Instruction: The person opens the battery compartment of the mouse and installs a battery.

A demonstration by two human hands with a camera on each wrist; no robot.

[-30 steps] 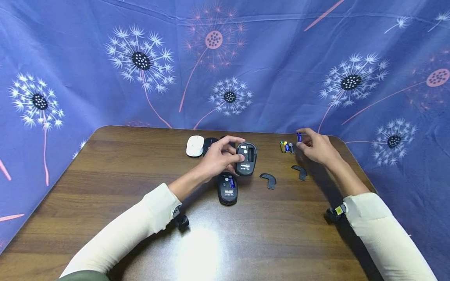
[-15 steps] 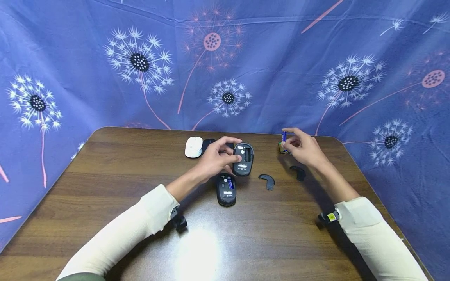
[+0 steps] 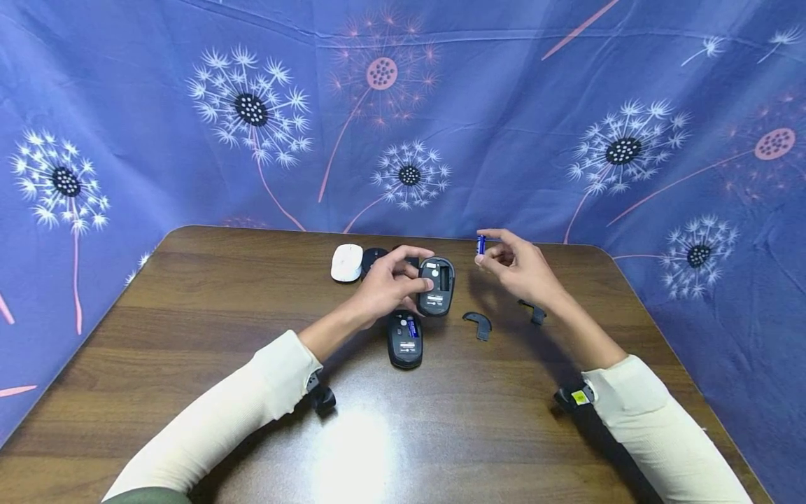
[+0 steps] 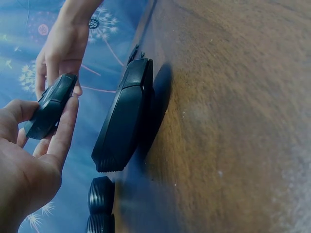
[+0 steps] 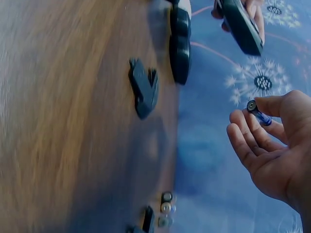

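My left hand grips a black computer mouse above the table, its underside turned toward me with a vacant battery slot showing. Between the thumb and a finger of my right hand is a blue battery, pinched upright by its ends a little to the right of that mouse. Below the left hand a second black mouse lies bottom up with a blue battery in its slot. Two curved black battery covers, a nearer one and a farther one, rest on the table to the right.
A white mouse and a dark mouse stand at the back of the wooden table; the left hand partly hides what lies beside them. Several loose batteries show in the right wrist view. A patterned blue cloth hangs behind.
My right hand has moved left with the blue battery, past the loose batteries and closer to the held mouse. The left hand and its mouse stay nearly still.
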